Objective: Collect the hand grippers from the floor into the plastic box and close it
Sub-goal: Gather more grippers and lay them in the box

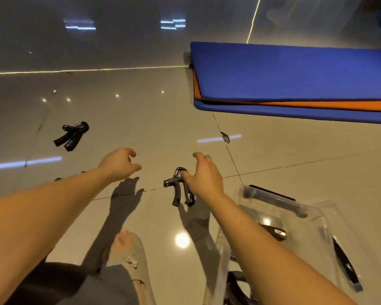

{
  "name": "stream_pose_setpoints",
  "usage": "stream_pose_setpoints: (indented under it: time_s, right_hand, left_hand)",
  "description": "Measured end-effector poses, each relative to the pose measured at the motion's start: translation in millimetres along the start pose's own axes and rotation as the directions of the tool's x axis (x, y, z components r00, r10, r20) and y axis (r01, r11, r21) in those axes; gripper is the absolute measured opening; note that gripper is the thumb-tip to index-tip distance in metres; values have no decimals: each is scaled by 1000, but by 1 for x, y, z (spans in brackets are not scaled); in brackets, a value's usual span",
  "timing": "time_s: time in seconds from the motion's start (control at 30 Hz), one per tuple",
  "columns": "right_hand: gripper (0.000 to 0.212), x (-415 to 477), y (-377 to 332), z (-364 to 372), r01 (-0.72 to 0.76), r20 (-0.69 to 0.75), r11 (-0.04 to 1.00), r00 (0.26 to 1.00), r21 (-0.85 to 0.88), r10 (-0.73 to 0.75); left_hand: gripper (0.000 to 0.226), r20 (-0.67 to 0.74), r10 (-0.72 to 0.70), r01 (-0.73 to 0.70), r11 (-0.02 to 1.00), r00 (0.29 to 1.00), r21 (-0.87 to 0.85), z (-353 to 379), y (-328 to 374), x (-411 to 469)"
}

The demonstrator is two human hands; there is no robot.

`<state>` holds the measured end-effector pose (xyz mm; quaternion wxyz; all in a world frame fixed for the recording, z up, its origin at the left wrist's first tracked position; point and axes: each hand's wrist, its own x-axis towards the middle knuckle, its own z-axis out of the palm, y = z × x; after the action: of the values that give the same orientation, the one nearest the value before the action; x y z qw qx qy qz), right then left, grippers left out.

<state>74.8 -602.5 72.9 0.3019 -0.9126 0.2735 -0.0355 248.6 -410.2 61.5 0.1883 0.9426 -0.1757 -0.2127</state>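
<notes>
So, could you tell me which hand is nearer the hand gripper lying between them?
Right. The right hand is at the hand gripper, seemingly touching its spring; the left hand hovers apart, to its left.

My right hand (204, 176) hangs just over a hand gripper (178, 191) at mid-frame. My left hand (119, 165) hovers, fingers loose. The plastic box (321, 216) sits lower right.

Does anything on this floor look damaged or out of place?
Yes. A dark chip breaks the tile edge at the grout line near the blue mat; a small shiny scrap lies loose far left.
</notes>
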Motion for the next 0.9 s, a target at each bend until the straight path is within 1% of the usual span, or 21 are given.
stream_pose_setpoints:
  time_s: [0.07, 0.13, 0.2, 0.27, 0.3, 0.37, 0.43, 0.5, 0.6, 0.7, 0.8, 0.9]
  right_hand:
    - [75, 14, -10, 34, -71, 132, 997, 989, -17, 73]
    - [85, 25, -11, 64, -138, 214, 988, 965, -73, 151]
    - [95, 33, -4, 88, -204, 251, 968, 939, -147, 236]
    - [103, 40, 4, 105, -242, 266, 949, 919, -201, 291]
    - [105, 43, 8, 113, -245, 270, 946, 916, -212, 297]
    - [105, 46, 12, 126, -228, 248, 947, 927, -227, 283]
    - [102, 47, 12, 137, -197, 196, 943, 947, -269, 253]
    - [101, 47, 11, 145, -176, 157, 936, 960, -306, 232]
    - [99, 47, 13, 153, -169, 83, 911, 973, -377, 215]
    - [92, 48, 11, 160, -139, 20, 889, 986, -436, 164]
    - [90, 50, 2, 167, -136, 8, 898, 988, -419, 153]
    - [91, 53, -3, 168, -141, 26, 908, 986, -394, 165]
  left_hand:
    - [61, -25, -11, 12, 1000, 1000, 19, -18, -36, 8]
    - [76, -57, -110, 108, 993, 992, -38, -24, -76, 12]
    - [92, -60, -243, 240, 970, 968, -43, -19, -120, 12]
    - [105, -41, -351, 352, 935, 936, 31, -11, -157, 11]
    - [110, -31, -379, 380, 921, 925, 84, -7, -172, 11]
    - [120, -17, -373, 369, 908, 928, 201, 0, -191, 13]
    - [125, -10, -322, 311, 905, 947, 289, 7, -200, 17]
    - [120, 7, -263, 247, 914, 965, 323, 14, -204, 22]
    - [95, -19, -209, 205, 933, 978, 296, 21, -210, 26]
    - [88, -70, -165, 179, 911, 984, 371, 25, -209, 25]
    - [80, -109, -157, 186, 914, 982, 360, 28, -200, 23]
    - [71, -116, -133, 165, 927, 984, 337, 35, -191, 21]
